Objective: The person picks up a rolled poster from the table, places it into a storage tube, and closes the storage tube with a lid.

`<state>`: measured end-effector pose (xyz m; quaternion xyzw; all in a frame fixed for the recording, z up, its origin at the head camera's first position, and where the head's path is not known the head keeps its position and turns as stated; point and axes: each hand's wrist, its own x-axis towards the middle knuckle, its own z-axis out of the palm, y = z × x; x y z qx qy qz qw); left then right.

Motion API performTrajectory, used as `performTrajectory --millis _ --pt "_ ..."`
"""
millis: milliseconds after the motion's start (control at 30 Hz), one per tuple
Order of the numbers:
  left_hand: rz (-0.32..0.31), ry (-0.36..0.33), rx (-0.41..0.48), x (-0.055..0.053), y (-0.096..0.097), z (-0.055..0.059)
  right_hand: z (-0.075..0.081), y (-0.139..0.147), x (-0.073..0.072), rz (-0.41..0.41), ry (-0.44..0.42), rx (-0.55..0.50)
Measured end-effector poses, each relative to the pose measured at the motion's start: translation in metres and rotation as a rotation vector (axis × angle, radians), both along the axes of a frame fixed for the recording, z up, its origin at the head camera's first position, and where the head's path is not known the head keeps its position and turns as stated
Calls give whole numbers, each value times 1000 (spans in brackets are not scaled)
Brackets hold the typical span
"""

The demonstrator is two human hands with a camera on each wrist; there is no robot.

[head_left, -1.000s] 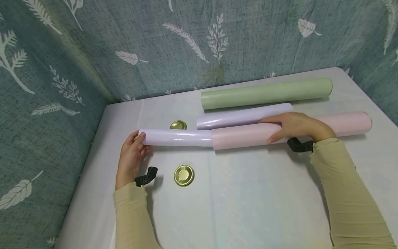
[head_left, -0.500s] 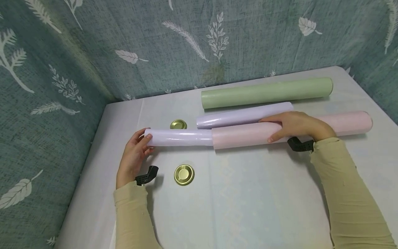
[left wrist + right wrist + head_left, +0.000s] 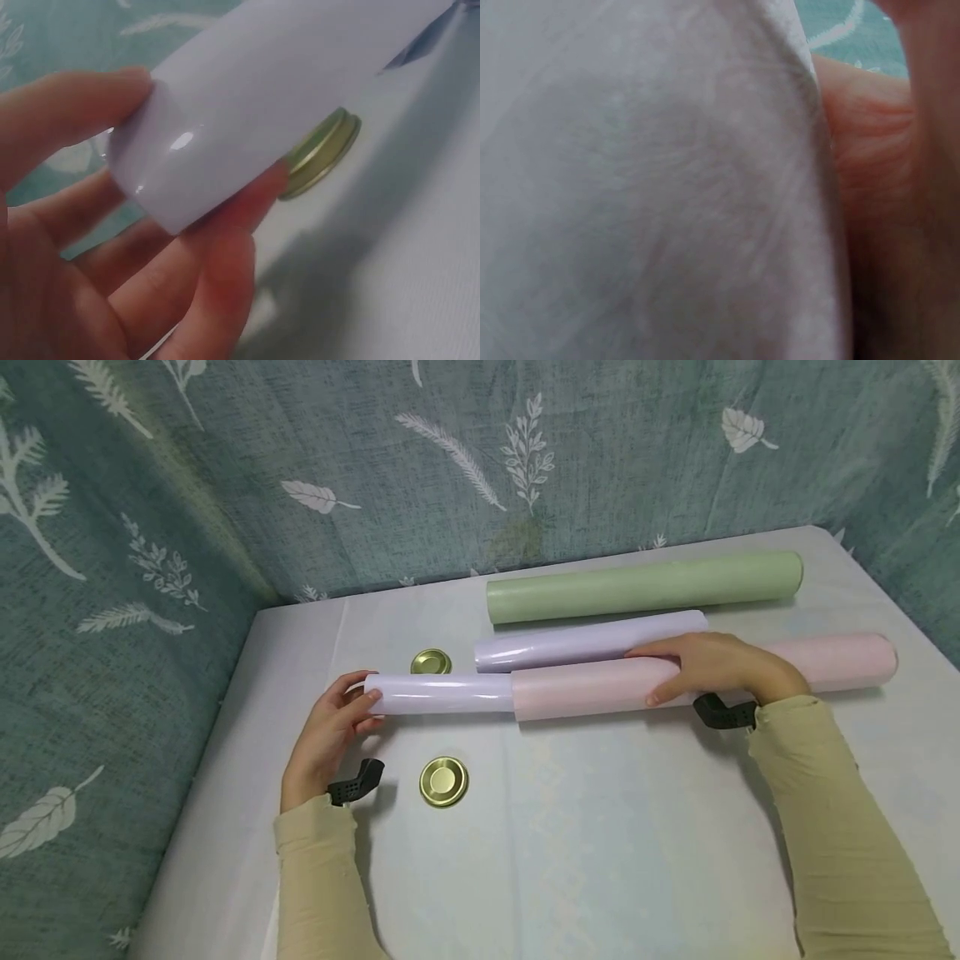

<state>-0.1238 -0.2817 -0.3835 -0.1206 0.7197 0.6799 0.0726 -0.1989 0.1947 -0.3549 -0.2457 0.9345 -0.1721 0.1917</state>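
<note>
A glossy lilac paper roll (image 3: 446,694) runs into the open left end of a pink cardboard tube (image 3: 581,687). At the roll's outer end my left hand (image 3: 324,739) holds it between thumb and fingers; the left wrist view shows the thumb and fingers around the roll's rim (image 3: 176,221). My right hand (image 3: 723,667) grips the pink tube from above near its middle, thumb on the near side. In the right wrist view the tube's pale surface (image 3: 652,195) fills most of the picture, blurred. The inserted part of the lilac roll is hidden inside the tube.
Just behind the pink tube lies a second lilac roll (image 3: 585,642), and a green tube (image 3: 645,587) lies farther back. One gold round lid (image 3: 444,782) is nearer me; another lid (image 3: 431,662) sits behind the held roll. A patterned green curtain (image 3: 420,468) borders the table.
My left hand has moved right, and the lilac roll has slid farther into the pink tube, so less of it shows. The right hand stays in place on the tube.
</note>
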Motion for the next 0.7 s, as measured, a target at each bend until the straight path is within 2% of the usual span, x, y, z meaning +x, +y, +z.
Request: performTrajectory --millis 333,500,700 --pt "-74 11 -43 -2 4 4 0 1 0 4 20 -5" --pt "-142 -5 -80 -3 6 3 1 -1 1 13 23 -5" --pt "-160 9 -116 -3 6 -2 0 -2 2 6 29 -2"
